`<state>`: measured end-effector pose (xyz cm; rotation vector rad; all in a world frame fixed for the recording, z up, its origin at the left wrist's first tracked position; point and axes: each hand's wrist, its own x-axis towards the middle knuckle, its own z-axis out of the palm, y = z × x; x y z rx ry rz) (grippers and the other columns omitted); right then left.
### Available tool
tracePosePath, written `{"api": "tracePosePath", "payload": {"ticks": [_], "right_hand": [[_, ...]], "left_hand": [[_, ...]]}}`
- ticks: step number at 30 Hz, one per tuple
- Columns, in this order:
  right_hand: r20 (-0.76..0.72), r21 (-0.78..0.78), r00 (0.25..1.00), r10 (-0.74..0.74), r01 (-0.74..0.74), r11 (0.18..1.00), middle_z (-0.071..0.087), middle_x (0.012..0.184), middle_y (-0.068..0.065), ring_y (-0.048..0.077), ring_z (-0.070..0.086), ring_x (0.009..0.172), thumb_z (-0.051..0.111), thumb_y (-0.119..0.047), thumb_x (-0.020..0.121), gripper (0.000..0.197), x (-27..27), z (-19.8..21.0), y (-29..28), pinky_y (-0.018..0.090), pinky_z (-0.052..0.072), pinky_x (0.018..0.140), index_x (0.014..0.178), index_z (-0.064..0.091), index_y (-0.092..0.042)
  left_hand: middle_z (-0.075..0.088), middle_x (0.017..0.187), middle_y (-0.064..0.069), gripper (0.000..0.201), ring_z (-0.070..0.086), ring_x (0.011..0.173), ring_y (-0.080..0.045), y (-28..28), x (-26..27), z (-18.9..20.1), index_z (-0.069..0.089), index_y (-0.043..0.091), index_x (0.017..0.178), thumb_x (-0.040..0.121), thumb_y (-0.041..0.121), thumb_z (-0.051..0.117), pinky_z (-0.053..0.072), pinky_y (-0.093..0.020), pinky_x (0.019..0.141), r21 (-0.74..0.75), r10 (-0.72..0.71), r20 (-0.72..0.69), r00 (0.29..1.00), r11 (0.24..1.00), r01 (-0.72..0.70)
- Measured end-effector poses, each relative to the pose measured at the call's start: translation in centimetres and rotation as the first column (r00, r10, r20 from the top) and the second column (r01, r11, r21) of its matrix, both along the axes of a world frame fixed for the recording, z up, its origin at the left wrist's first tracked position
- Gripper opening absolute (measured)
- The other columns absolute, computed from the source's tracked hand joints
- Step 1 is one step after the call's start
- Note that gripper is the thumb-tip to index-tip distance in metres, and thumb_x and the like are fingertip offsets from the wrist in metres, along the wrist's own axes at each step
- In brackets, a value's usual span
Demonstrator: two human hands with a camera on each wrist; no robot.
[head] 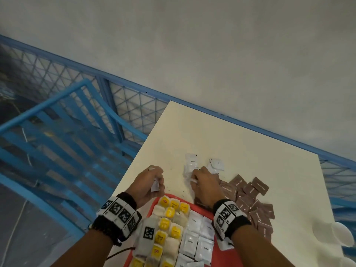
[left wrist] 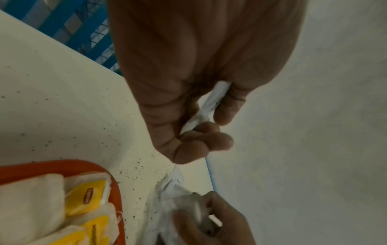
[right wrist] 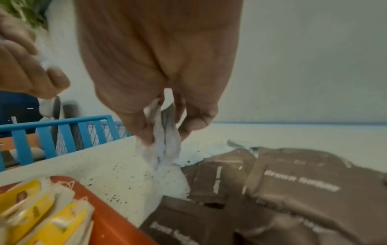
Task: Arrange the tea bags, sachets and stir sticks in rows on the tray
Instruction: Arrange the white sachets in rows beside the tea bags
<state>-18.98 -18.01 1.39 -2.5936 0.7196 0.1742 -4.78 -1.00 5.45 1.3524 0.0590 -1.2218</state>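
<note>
The red tray [head: 153, 208] at the near edge of the table holds rows of yellow-tagged tea bags [head: 170, 211] and white coffee sachets [head: 194, 221]. My left hand [head: 149, 182] hovers beyond the tray's far left corner and pinches a white sachet [head: 155, 185], seen edge-on in the left wrist view [left wrist: 211, 102]. My right hand [head: 204, 183] is down on the table and grips white sachets [right wrist: 165, 145] off a small loose pile [head: 190, 163]. Brown sugar sachets [head: 250, 189] lie scattered to its right.
The cream table [head: 250, 143] has dark crumbs [right wrist: 117, 174] scattered beyond the tray. White round lids or cups [head: 331, 234] sit at the right edge. A blue metal railing [head: 57, 105] and mesh fence run along the table's left and far sides.
</note>
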Motion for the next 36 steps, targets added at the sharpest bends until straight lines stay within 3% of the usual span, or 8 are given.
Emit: {"api": "tracePosePath", "payload": {"ticks": [4,10,13,16,20,24,30,36], "right_hand": [[0.120,-0.033,0.989,-0.088,0.092,0.995,0.050,0.103,0.005,0.025,0.056,0.085,0.060,-0.017,0.090,0.012,-1.7,2.3,-0.5,0.035,0.048,0.076,0.100,0.060,-0.010],[0.217,0.607,0.829,-0.515,0.299,0.736,0.070,0.092,0.014,0.019,0.064,0.072,0.077,-0.023,0.082,0.025,-4.3,10.4,1.0,0.029,0.050,0.063,0.096,0.065,-0.005],[0.156,0.783,0.885,-0.439,0.160,0.601,0.074,0.098,0.006,0.014,0.070,0.082,0.081,-0.014,0.079,0.033,-5.5,12.2,3.2,0.028,0.058,0.069,0.108,0.066,-0.008],[0.148,0.703,0.902,-0.405,0.192,0.685,0.074,0.099,0.004,0.022,0.072,0.088,0.086,-0.020,0.072,0.041,-7.0,11.5,4.5,0.045,0.061,0.078,0.105,0.062,-0.018],[0.192,0.408,0.937,-0.293,0.195,0.892,0.061,0.080,-0.008,0.012,0.060,0.070,0.088,-0.032,0.067,0.046,-8.7,10.5,6.7,0.039,0.054,0.064,0.094,0.054,-0.019],[0.235,0.295,0.911,-0.339,0.265,0.918,0.053,0.076,-0.008,0.012,0.050,0.069,0.084,-0.042,0.069,0.047,-11.0,7.6,9.1,0.030,0.040,0.061,0.092,0.049,-0.020],[0.030,0.278,0.944,-0.330,0.309,0.910,0.053,0.098,-0.004,0.015,0.052,0.092,0.068,-0.032,0.088,0.020,-17.5,-1.0,14.4,0.022,0.040,0.071,0.100,0.054,-0.025],[0.040,0.262,0.968,-0.249,0.230,0.937,0.046,0.125,-0.003,0.015,0.047,0.118,0.064,-0.031,0.089,0.048,-19.1,-3.7,17.1,0.024,0.042,0.098,0.135,0.051,-0.027]], "left_hand": [[0.053,0.071,-0.004,0.021,0.047,0.051,-0.014,-0.1,-1.0,0.6,0.060,0.015,0.111,0.105,0.016,0.039,0.047,-0.029,0.055,-0.001,-0.086,0.065,0.994,0.996,0.086],[0.051,0.087,-0.005,0.052,0.048,0.064,-0.014,-2.8,-4.4,2.7,0.066,0.019,0.112,0.089,0.065,0.055,0.043,-0.030,0.059,-0.114,-0.155,-0.028,0.988,0.982,0.151],[0.061,0.120,-0.017,0.083,0.058,0.108,-0.029,-3.7,-7.6,4.2,0.062,0.012,0.128,0.078,0.078,0.052,0.044,-0.044,0.099,-0.480,-0.406,-0.306,0.861,0.847,0.229],[0.051,0.137,-0.020,0.083,0.046,0.127,-0.037,-3.1,-9.5,4.0,0.046,0.006,0.143,0.087,0.068,0.051,0.029,-0.055,0.113,-0.554,-0.502,-0.372,0.781,0.795,0.247],[0.066,0.107,-0.015,0.033,0.063,0.094,-0.029,-1.3,-11.0,2.7,0.069,0.007,0.115,0.090,0.029,0.066,0.054,-0.044,0.083,-0.430,-0.493,-0.255,0.832,0.828,0.359],[0.062,0.074,-0.009,0.022,0.056,0.058,-0.020,0.9,-12.4,1.4,0.067,0.007,0.102,0.102,0.015,0.047,0.046,-0.026,0.045,-0.155,-0.395,-0.146,0.907,0.915,0.374],[0.067,0.090,-0.014,0.022,0.058,0.054,-0.015,7.4,-13.5,-1.2,0.065,0.003,0.097,0.103,0.010,0.045,0.042,-0.021,0.043,0.115,-0.490,0.062,0.869,0.869,0.482],[0.073,0.086,-0.014,0.026,0.059,0.068,-0.026,11.2,-12.9,-3.0,0.071,0.002,0.092,0.102,0.010,0.048,0.046,-0.025,0.052,0.110,-0.343,0.027,0.939,0.935,0.338]]}}
